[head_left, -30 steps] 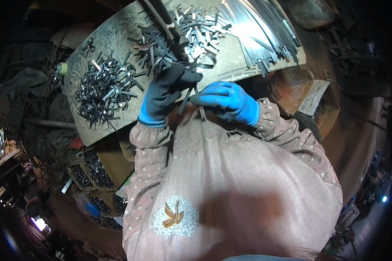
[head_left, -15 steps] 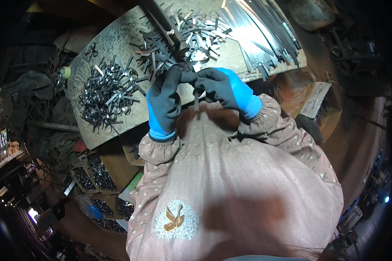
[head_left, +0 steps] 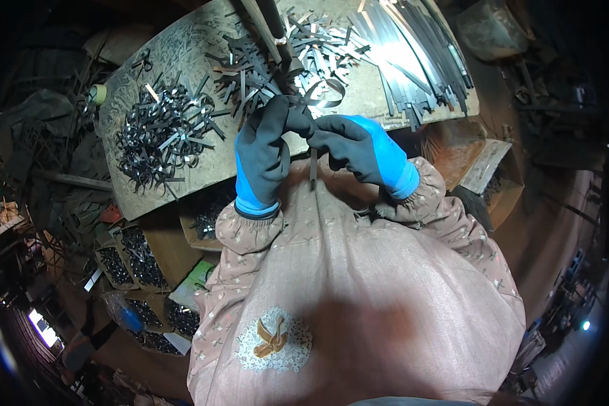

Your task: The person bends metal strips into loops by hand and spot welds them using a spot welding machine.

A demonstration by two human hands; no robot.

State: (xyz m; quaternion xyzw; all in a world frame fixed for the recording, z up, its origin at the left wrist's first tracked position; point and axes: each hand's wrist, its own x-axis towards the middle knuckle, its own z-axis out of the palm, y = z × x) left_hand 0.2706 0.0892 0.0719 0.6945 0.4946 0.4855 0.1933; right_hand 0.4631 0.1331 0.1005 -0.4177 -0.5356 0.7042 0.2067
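Both my hands wear blue gloves with dark grey coated palms and fingers. They meet near the front edge of the worktable, fingertips close together on a thin dark metal strip [head_left: 313,166]. My left hand [head_left: 267,145] pinches it from the left side, fingers closed. From the right, my right hand [head_left: 352,145] is closed on it too, thumb and forefinger pressed together. Beyond the fingers the strip curves into a round loop [head_left: 329,101], while its straight tail hangs down toward my front. The fingers hide where the strip crosses. Just behind stands a dark upright bar [head_left: 272,24].
On the worktable [head_left: 223,27] lie a heap of looped strips [head_left: 159,139] at left, short flat pieces [head_left: 247,71] in the middle, and long strips [head_left: 419,64] at right. Boxes of dark parts [head_left: 142,256] stand below left; an open carton [head_left: 507,203] is at right.
The view has shifted slightly. The loop beyond my fingers now shows larger and rounder. Both hands keep their pinch on the strip.
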